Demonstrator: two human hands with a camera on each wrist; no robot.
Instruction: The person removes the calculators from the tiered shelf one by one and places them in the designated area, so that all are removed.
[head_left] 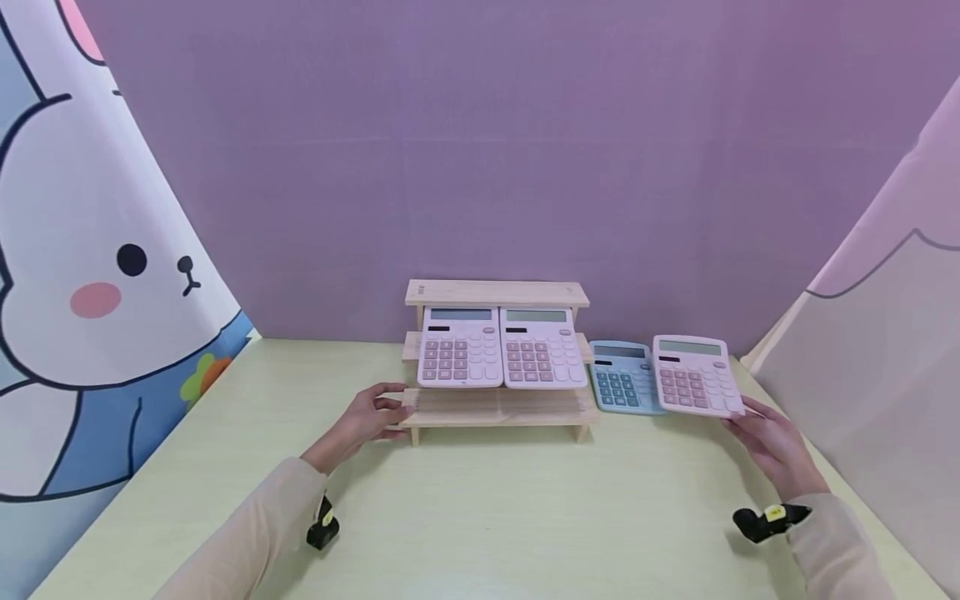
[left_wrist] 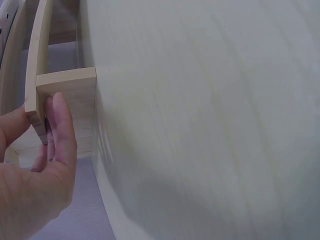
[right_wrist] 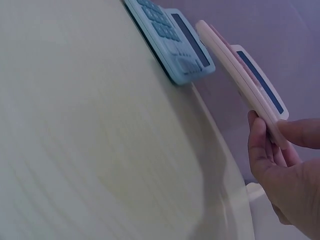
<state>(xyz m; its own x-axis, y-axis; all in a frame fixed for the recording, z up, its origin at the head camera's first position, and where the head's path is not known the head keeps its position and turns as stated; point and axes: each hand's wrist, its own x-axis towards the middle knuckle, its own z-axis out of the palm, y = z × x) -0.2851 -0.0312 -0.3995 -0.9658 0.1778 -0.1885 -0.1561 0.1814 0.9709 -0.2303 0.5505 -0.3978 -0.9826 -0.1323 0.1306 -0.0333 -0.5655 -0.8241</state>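
One pink calculator (head_left: 696, 377) (of three) is pinched by the right hand (head_left: 774, 446), one wooden rack (head_left: 495, 408) by the left hand (head_left: 367, 422); one blue calculator (head_left: 624, 383) is seen between.

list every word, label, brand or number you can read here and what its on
No text reads clearly.
Three pink calculators and blue calculator: markings too small to read.
Dark mark atop the wooden rack: too small.
Yellow labels on the black wrist cameras: blurred.
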